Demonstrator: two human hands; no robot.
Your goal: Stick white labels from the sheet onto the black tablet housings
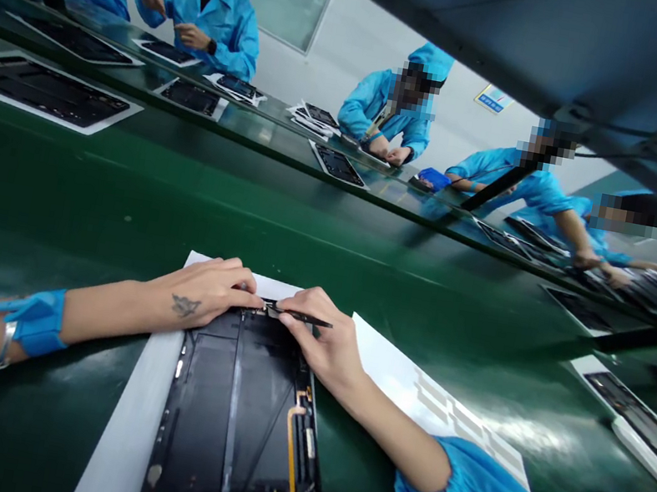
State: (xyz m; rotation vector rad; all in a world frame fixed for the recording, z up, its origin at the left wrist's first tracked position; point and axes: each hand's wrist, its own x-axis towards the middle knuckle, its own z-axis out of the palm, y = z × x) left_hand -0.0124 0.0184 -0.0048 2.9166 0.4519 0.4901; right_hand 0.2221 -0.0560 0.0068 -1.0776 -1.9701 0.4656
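A black tablet housing (262, 404) with a grey cable strip down its middle and an orange flex cable (289, 443) on its right lies in front of me. My right hand (322, 334) pinches black tweezers (309, 320) near the housing's far end. The tweezers' tips meet small parts there, too fine to make out. From the left, my left hand (219, 290) reaches to the same end. Its fingers are bent and drawn together with the tips at the far edge; what they pinch, if anything, is hidden.
White sheets (123, 422) lie under the housing, and a marked white sheet (436, 392) is to the right. Behind the green bench (172, 193), a raised shelf carries several dark housings (32, 88). Several co-workers (390, 113) in blue sit across. A dark panel (531, 36) hangs overhead.
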